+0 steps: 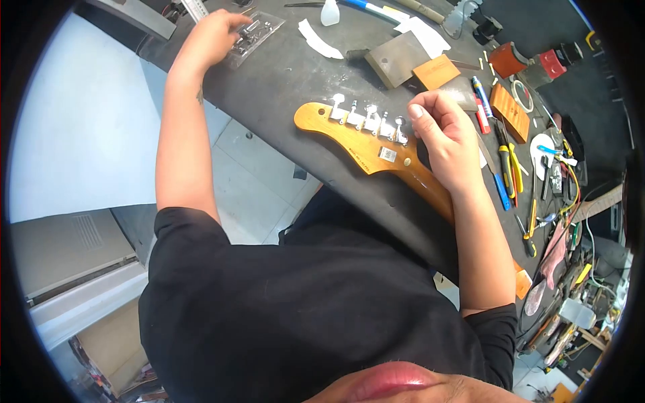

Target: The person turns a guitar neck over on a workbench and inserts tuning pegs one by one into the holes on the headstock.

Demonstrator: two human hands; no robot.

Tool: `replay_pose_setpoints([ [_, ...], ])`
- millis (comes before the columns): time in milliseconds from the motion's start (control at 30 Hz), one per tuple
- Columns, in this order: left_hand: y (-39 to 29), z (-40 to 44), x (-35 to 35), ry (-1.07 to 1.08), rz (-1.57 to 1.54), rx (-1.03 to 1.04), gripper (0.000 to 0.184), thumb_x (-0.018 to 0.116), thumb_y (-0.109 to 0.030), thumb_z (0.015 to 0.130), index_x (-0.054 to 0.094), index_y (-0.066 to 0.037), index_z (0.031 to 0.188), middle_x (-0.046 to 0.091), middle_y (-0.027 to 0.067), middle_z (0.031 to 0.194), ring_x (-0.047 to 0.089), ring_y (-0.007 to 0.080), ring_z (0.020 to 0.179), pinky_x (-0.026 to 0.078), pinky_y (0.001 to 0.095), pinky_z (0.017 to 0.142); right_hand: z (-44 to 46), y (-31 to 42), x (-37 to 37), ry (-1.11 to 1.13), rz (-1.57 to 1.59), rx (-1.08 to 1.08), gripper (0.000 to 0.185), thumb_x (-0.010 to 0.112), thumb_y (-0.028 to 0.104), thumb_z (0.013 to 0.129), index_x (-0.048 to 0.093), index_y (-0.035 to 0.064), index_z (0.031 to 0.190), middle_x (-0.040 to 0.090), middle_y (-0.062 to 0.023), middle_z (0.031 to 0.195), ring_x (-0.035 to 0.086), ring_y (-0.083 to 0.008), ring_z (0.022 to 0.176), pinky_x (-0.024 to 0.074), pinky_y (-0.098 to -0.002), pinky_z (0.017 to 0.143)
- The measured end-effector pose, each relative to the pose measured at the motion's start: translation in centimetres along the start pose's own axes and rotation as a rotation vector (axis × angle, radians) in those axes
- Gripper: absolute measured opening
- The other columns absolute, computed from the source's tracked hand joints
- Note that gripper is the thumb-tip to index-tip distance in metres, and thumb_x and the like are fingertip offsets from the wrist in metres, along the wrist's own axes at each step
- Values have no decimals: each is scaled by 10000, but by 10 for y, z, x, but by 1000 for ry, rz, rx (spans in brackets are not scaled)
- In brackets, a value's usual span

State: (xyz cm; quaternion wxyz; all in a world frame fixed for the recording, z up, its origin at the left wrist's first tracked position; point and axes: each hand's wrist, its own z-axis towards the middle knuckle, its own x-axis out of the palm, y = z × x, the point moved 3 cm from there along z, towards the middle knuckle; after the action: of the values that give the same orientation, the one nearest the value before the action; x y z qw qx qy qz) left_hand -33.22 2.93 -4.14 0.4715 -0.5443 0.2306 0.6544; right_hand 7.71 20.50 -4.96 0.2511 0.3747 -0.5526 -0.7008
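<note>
My left hand [213,39] reaches to the far left of the bench, its visible fingers stretched out over a clear plastic tray [269,28] of small shiny metal parts [250,32]. A guitar neck lies face down, its amber headstock [356,138] carrying a row of chrome tuning machines [371,119]. Just right of the tuners is my right hand [443,138], its fingers curled and thumb pressed to the index finger. Whatever that pinch holds, if anything, is hidden. My right forearm passes over the neck's shaft [424,183].
The dark bench [269,94] holds a grey metal block [398,57], an orange-brown block [435,72], a small white bottle [330,13] and a white paper strip [318,40]. Screwdrivers, pliers [515,168] and markers crowd the right side. A white panel [87,121] stands left.
</note>
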Motion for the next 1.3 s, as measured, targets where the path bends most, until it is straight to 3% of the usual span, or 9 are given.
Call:
replay_pose_setpoints([
  [133,-10,7,9,60,139,-22,246,735,-55,974,760,-76,1218,683,125,1083,679,354,1094,545,442,945,0,-1,-2,4,-65,4,251,702,267,1082,681,17,1085,659,4,864,586,-79,807,500,-276,757],
  [367,-19,-2,18,-171,251,-48,205,644,-179,1076,735,-124,1250,721,131,1162,691,321,1122,534,439,967,-1,5,-1,20,-98,6,292,704,290,1080,689,0,1110,717,-54,948,631,-121,889,529,-318,825],
  [500,6,-4,24,-449,-463,-260,214,599,-167,1110,749,-118,1255,749,99,1226,712,252,1128,541,405,985,-1,8,-1,35,-138,1,308,699,303,1080,691,-3,1121,731,-78,970,647,-148,906,535,-339,842],
  [600,-2,-13,15,-642,-1361,-369,151,611,-91,1112,657,26,1195,725,204,1224,727,255,1027,610,379,922,-1,7,-2,25,-150,-9,317,695,312,1079,692,-3,1122,733,-92,968,656,-166,905,537,-347,844],
  [633,-18,-18,6,-674,-1430,-319,127,620,-60,1101,620,42,1177,719,233,1171,714,236,952,632,361,865,-1,7,-3,21,-148,-16,320,694,314,1079,692,-3,1122,733,-97,967,659,-172,905,538,-349,844],
  [933,-181,-77,9,-256,-1173,-8,196,664,-22,1065,761,4,1233,705,44,952,628,105,807,540,258,768,-5,20,-1,27,-199,-127,229,740,228,1040,699,13,1106,719,-95,946,659,-174,881,539,-335,826],
  [1000,-230,-90,3,-66,-1067,72,230,647,-45,1072,755,26,1262,730,59,990,671,109,850,556,265,762,-8,23,3,-51,-198,-323,201,783,158,988,705,19,1110,718,-87,958,662,-176,871,543,-329,816],
  [1133,-273,-97,14,-62,-1059,135,326,604,-44,1082,687,72,1375,769,132,1098,745,187,959,599,310,838,-1,24,-7,-87,-309,-605,244,838,46,895,727,18,1111,724,-80,990,672,-190,855,552,-322,798],
  [1300,-280,-101,4,-137,-990,149,383,600,32,1024,663,71,1399,755,262,1009,771,312,855,602,372,790,0,35,-16,-160,-502,-620,228,834,-11,875,781,5,1096,772,-119,1017,750,-248,915,583,-338,832],
])
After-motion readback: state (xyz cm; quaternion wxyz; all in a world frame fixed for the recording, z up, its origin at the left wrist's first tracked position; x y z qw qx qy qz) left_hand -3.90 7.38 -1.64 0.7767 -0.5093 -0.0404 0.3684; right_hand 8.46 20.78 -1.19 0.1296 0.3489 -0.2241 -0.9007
